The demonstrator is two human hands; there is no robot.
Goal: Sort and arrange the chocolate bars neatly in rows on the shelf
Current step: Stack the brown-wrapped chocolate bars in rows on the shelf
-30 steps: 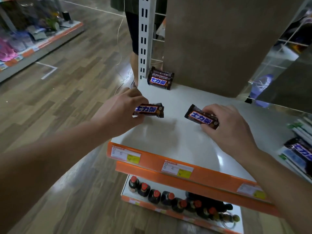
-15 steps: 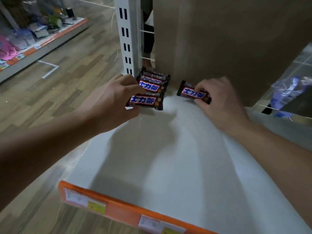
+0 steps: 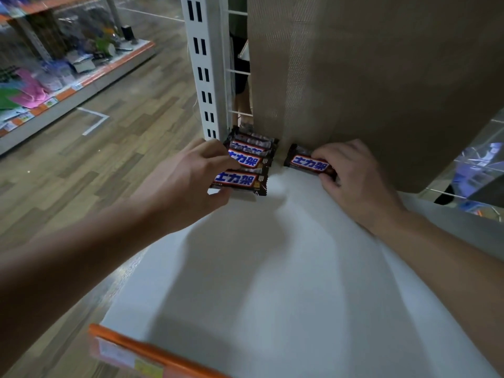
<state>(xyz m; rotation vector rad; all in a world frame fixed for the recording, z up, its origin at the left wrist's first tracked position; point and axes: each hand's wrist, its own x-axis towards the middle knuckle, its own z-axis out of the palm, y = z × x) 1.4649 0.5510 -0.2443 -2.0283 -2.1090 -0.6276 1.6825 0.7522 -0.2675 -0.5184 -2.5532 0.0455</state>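
Note:
A row of brown chocolate bars (image 3: 249, 148) with blue and white labels lies at the back left corner of the white shelf (image 3: 286, 268), by the slotted upright. My left hand (image 3: 188, 181) pinches another bar (image 3: 238, 181) by its left end, right in front of that row. My right hand (image 3: 354, 175) grips a further bar (image 3: 308, 163) at its right end, against the brown back panel, just right of the row.
A white slotted upright (image 3: 204, 66) stands at the shelf's back left corner. The brown back panel (image 3: 368, 77) closes the rear. An orange price strip (image 3: 141, 356) runs along the front edge. Across the wooden floor stands another shelf of goods (image 3: 49, 77).
Both hands have carried their bars from the middle of the shelf to the back: the left bar now sits in front of the corner row, the right bar beside it at the panel.

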